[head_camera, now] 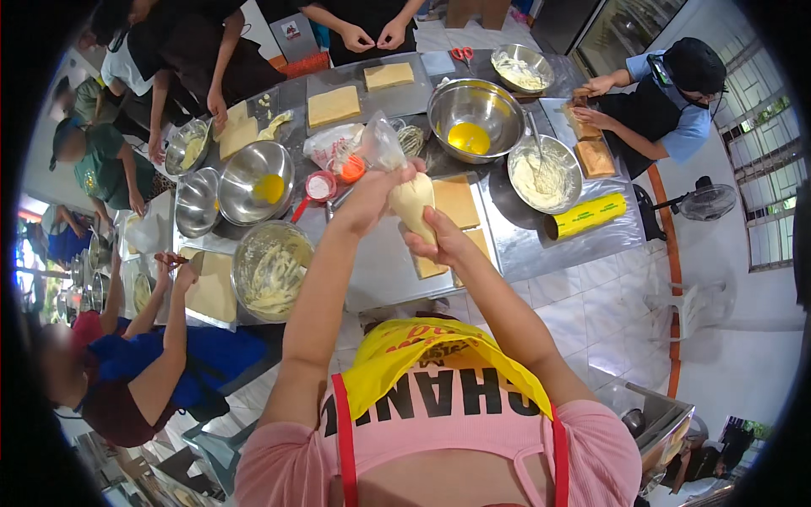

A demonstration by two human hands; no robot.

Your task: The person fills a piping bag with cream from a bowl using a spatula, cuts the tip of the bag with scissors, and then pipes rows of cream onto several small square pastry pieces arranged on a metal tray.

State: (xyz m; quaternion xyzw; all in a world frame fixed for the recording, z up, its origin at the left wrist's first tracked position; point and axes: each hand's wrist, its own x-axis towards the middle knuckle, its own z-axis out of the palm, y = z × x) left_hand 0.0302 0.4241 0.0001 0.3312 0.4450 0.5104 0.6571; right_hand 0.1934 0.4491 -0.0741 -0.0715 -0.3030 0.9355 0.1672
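A clear plastic piping bag filled with pale cream is held in front of me above the table. My left hand grips its gathered neck, and the loose empty end of the bag sticks up beyond it. Lower down, my right hand wraps around the narrowing end; the fingers hide the tip. Beneath my hands lies a tray lined with a pale sheet. Rectangular slabs of sponge cake rest on its right side, partly covered by my right hand and forearm.
A steel bowl of cream stands left of my left forearm. Beyond are a bowl with yellow liquid, a cream bowl with a utensil, a red-handled cup of white powder and a yellow roll. Co-workers surround the table.
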